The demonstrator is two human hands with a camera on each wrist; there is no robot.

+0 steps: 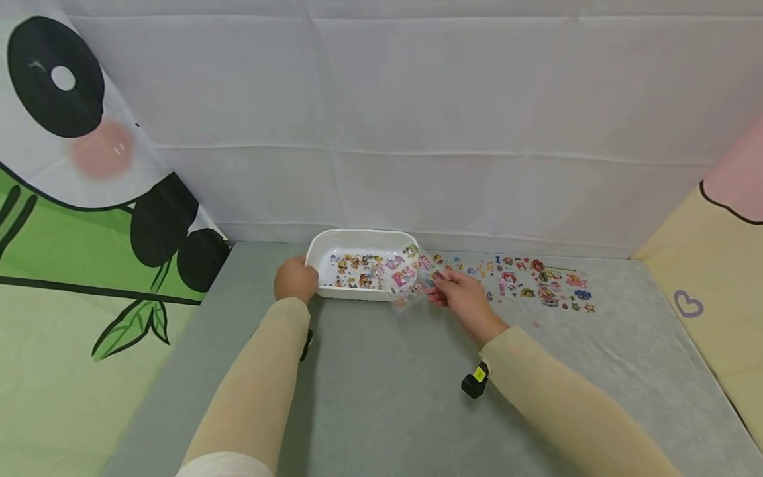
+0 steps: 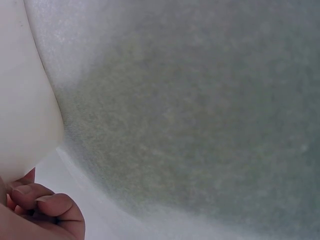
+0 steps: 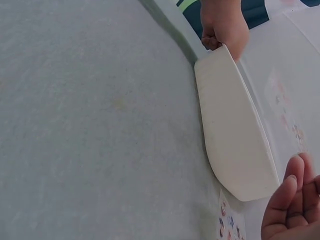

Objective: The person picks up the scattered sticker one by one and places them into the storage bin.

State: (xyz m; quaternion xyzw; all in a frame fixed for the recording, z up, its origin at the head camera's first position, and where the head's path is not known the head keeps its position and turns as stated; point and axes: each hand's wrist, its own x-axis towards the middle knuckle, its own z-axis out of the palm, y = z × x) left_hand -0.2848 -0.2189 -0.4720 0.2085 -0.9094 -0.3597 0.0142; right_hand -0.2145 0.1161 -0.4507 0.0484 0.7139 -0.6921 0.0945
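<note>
A white rectangular tray stands on the grey tabletop against the back wall, with small colourful cartoon stickers showing inside it. My left hand grips its left end; in the left wrist view that hand's fingers curl at the white wall. From the right, my right hand pinches a clear sheet of cartoon stickers by its right edge. The sheet is tilted and overlaps the tray's right end. In the right wrist view, the thumb and fingertips come together beyond the tray's end.
More sticker sheets lie flat on the table, right of the tray. A white cloth wall rises behind. Printed cloths with cartoon shapes close off the left and right sides.
</note>
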